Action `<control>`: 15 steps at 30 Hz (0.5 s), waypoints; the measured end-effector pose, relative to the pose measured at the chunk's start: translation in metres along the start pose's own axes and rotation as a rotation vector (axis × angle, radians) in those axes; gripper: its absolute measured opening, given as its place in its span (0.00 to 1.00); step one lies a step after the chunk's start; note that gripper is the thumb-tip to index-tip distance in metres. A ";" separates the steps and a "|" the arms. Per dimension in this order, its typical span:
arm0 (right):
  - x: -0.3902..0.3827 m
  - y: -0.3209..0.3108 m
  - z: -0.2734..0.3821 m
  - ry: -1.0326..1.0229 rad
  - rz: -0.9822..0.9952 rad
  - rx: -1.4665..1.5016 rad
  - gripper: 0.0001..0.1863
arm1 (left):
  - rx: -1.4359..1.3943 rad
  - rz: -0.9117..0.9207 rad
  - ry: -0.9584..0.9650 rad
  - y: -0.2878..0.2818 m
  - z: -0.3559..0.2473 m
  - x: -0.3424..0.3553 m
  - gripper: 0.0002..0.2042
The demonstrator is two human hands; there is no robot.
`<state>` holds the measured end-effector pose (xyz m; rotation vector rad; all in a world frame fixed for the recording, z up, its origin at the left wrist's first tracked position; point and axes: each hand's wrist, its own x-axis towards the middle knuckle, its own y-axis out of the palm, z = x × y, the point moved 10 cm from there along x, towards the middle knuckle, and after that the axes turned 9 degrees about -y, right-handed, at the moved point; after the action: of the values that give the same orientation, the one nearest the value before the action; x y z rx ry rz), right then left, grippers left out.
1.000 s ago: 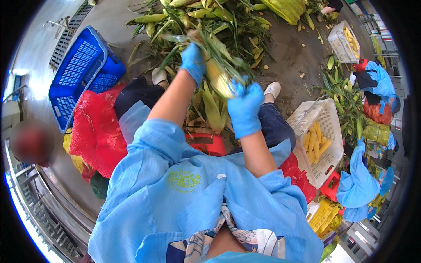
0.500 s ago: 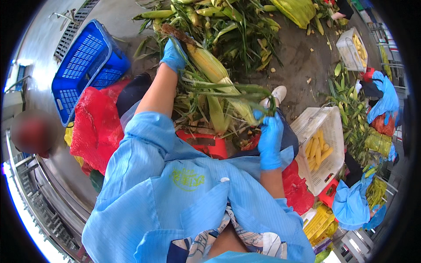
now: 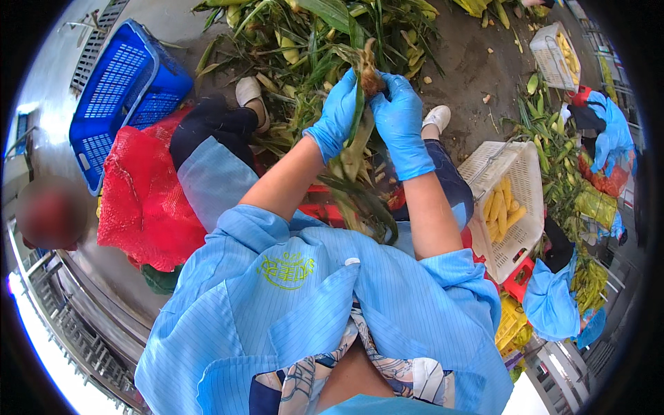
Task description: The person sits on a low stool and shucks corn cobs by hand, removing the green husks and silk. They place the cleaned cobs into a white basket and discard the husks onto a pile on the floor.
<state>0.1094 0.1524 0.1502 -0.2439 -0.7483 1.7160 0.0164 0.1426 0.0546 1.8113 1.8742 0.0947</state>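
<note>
In front of me is an ear of corn (image 3: 356,149), its brown silk end up and its pale husk leaves trailing down toward my lap. My left hand (image 3: 335,117), in a blue glove, grips the husk just left of the silk. On the right side my gloved right hand (image 3: 401,124) closes around the same top end, close beside the left. The hands cover much of the ear's upper part. Beyond them spreads a large pile of green husks and unpeeled corn (image 3: 297,62).
To the left stands a blue plastic crate (image 3: 114,90) by a red mesh sack (image 3: 149,194). On the right, a white crate (image 3: 515,259) holds peeled yellow ears (image 3: 501,214); another white crate (image 3: 550,59) is farther off. Other people in blue clothing (image 3: 553,304) sit along the right.
The ear has swung more upright and nearer the middle. My right hand has risen from its lower end to the silk end; my left hand has come right and lower.
</note>
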 end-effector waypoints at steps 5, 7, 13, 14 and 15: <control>-0.017 -0.010 -0.044 0.241 -0.224 0.258 0.09 | 0.262 -0.141 0.217 0.012 -0.026 -0.024 0.21; -0.035 0.013 -0.087 0.674 -0.363 0.915 0.10 | 0.326 -0.083 0.270 0.029 -0.057 -0.040 0.25; -0.030 0.044 -0.087 0.565 -0.237 1.823 0.17 | 0.205 -0.325 0.304 -0.007 -0.052 -0.040 0.29; -0.039 0.043 -0.102 0.712 -0.444 1.717 0.17 | 0.149 -0.261 0.202 -0.008 -0.041 -0.038 0.29; -0.051 0.037 -0.102 0.851 -0.647 1.598 0.17 | 0.095 -0.195 0.100 -0.003 -0.034 -0.042 0.29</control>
<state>0.1484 0.1370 0.0377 0.3555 1.1062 0.9713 -0.0023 0.1130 0.0962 1.7019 2.1495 0.0272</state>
